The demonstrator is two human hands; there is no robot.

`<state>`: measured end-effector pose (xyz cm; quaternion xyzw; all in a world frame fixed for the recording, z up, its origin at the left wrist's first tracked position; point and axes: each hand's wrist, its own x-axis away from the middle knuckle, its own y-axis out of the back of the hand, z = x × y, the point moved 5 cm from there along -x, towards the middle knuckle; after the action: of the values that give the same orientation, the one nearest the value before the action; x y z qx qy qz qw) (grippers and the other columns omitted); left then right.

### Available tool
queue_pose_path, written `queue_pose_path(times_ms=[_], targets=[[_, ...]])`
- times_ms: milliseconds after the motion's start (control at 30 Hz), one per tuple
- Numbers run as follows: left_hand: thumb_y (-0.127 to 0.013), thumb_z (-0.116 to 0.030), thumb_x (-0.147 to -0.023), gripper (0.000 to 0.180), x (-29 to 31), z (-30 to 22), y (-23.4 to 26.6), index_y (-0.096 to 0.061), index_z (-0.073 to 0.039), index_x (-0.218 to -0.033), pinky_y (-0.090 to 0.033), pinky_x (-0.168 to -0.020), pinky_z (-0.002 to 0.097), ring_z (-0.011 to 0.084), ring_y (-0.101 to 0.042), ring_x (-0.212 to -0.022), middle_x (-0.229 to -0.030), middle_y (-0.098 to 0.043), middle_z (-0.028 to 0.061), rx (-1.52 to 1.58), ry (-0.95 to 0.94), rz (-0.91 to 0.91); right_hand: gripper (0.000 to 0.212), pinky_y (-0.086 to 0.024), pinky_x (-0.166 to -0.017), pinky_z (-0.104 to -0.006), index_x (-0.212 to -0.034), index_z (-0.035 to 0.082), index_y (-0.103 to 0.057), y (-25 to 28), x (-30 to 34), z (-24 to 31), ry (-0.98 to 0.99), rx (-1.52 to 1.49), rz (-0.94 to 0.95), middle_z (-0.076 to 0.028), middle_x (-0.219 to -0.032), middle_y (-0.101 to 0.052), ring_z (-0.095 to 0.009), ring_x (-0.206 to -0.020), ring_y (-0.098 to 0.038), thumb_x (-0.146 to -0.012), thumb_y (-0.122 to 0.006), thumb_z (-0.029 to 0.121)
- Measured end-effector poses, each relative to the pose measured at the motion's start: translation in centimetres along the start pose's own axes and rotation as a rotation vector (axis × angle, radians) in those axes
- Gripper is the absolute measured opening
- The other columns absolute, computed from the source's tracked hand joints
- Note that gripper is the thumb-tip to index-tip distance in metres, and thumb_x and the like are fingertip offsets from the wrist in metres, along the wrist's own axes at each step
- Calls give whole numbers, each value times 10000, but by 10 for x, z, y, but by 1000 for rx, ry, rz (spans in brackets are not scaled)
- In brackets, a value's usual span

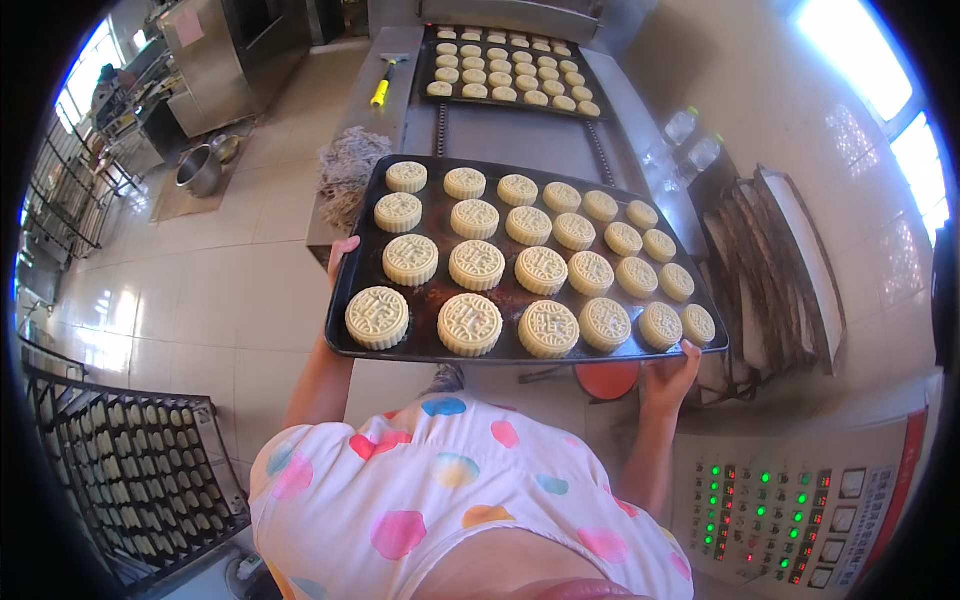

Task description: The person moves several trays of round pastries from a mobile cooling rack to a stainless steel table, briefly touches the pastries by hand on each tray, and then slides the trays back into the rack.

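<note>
I hold a dark rectangular baking tray (423, 305) in front of my body. Several pale, round mooncakes (477, 264) with fluted sides and stamped tops sit on it in rows. At the tray's left edge, my left hand (343, 252) grips the rim, most of its fingers hidden beneath. My right hand (674, 374) holds the near right corner from below, thumb at the rim. Ahead, a second dark tray (432, 92) of mooncakes lies on the chain conveyor (441, 130), and the far edge of my tray overlaps the conveyor's near end in view.
Left of the conveyor lie a crumpled grey cloth (350, 165) and a yellow-handled scraper (380, 92). Two clear bottles (680, 127) and stacked trays (775, 260) stand at right. A control panel (775, 520) is near right; a loaded rack (140, 470) stands near left.
</note>
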<state>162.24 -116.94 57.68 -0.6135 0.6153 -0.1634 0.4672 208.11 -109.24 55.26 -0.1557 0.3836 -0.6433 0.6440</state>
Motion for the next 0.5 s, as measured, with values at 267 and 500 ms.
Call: queue_pose_path(times_ms=[267,500], targets=[[-462,-370,-797,536,-50,6,12,-479,-37,-1216,-497,-809,387,264,-613,-921,-1088,-597,135,89,55,34,366,-452,-612,-269,-1078,113,-529,-9,-31,-4,2,85,-45,-16,-1000,-628,-169,-851,-599,-752,-596,266],[-453,-374,-812,529,-74,15,12,-486,-26,-1209,-515,-774,377,258,-622,-898,-1072,-608,126,41,80,-128,271,-462,-589,-272,-956,58,-563,-18,-62,-7,-39,53,-52,-52,-862,-650,-159,-666,-594,-756,-599,237]])
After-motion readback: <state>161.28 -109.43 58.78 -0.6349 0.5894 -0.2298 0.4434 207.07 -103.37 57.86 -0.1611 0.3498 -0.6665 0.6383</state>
